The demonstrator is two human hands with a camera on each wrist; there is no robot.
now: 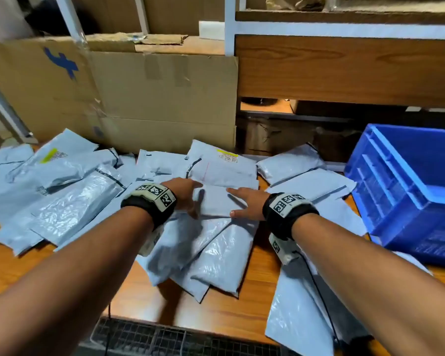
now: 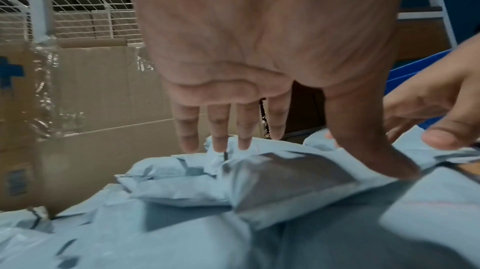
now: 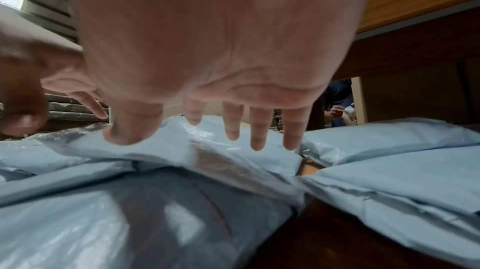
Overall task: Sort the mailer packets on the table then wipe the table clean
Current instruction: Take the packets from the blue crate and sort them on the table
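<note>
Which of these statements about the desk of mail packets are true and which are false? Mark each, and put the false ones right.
1. Both hands reach for the same packet in the middle of the pile. True.
2. The left hand holds a cloth. False: it holds nothing, its fingers straight.
3. A blue crate stands on the right of the table. True.
4. The crate is full of packets. False: no packets show inside it.
5. A cardboard box stands behind the packets. True.
6. The right hand is a closed fist. False: its fingers are spread.
</note>
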